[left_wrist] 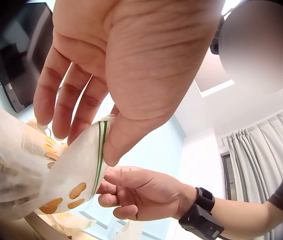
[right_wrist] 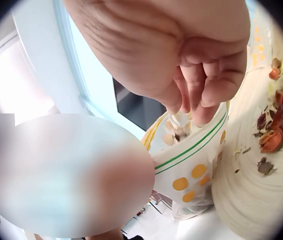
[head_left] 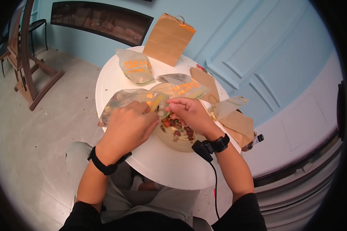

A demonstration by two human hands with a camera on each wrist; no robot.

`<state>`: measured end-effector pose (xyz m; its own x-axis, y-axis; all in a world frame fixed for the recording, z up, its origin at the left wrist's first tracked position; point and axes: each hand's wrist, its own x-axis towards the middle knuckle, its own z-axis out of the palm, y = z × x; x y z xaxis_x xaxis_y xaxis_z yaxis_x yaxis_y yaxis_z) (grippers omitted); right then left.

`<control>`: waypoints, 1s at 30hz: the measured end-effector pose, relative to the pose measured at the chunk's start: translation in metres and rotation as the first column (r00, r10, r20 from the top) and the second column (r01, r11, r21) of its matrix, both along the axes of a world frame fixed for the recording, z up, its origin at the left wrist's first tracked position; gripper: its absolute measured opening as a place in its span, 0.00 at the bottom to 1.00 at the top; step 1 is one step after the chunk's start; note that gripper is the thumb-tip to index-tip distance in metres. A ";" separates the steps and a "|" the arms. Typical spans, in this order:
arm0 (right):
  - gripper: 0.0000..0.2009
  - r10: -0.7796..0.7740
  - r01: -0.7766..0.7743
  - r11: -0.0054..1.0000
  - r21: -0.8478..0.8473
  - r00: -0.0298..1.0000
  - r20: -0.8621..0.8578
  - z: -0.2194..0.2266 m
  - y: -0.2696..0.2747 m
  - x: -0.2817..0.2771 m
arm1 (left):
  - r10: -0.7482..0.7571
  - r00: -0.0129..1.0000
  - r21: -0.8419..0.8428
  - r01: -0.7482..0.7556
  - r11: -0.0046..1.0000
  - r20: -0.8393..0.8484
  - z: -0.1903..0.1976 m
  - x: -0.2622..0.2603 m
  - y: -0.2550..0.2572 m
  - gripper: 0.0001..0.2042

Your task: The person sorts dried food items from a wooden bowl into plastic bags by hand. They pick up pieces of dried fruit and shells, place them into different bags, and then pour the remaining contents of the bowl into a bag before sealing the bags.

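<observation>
My left hand (head_left: pixel 127 123) pinches the mouth of a clear zip bag (head_left: pixel 121 99) printed with orange shapes, thumb on its green seal (left_wrist: pixel 101 150) in the left wrist view. Fingertips of my right hand (head_left: pixel 192 115) dip into the bag's mouth, over pale dried pieces (right_wrist: pixel 177 136) in the right wrist view. I cannot tell whether they grip a piece. Below the right hand, a round beige plate (head_left: pixel 167 143) bears a loose pile of red, brown and pale dried pieces (head_left: pixel 185 134).
More zip bags lie on the round white table (head_left: pixel 154 165): one at the back (head_left: pixel 137 69), one behind the plate (head_left: pixel 183 86) and one at right (head_left: pixel 229 107). A brown paper bag (head_left: pixel 169 38) stands at the back edge. Flattened brown paper (head_left: pixel 239 127) lies at right.
</observation>
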<state>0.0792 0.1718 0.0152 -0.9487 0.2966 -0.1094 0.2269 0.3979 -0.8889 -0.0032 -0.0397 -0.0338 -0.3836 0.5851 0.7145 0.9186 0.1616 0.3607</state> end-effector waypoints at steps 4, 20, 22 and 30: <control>0.13 0.078 -0.052 0.919 0.391 0.996 -0.052 -0.023 0.032 -0.009 | 0.012 1.000 0.034 -0.012 0.999 0.002 -0.001 -0.005 -0.006 0.04; 0.14 -0.085 -0.065 0.696 0.715 0.982 0.171 -0.040 0.072 0.021 | 0.055 0.998 0.096 -0.057 0.994 0.022 -0.006 -0.014 -0.015 0.04; 0.14 -0.134 -0.068 0.654 0.754 0.970 0.204 -0.036 0.071 0.024 | 0.058 0.997 0.116 -0.063 0.991 0.041 -0.004 -0.016 -0.016 0.03; 0.12 -0.115 0.009 0.615 0.788 0.990 0.079 -0.039 0.064 0.023 | 0.163 0.985 0.243 -0.172 0.955 0.057 -0.003 -0.015 -0.008 0.03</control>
<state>0.1022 0.2357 -0.0237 -0.9215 0.3773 0.0921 0.3522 0.9118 -0.2111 -0.0184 -0.0481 -0.0370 -0.4890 0.3179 0.8122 0.8716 0.2140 0.4410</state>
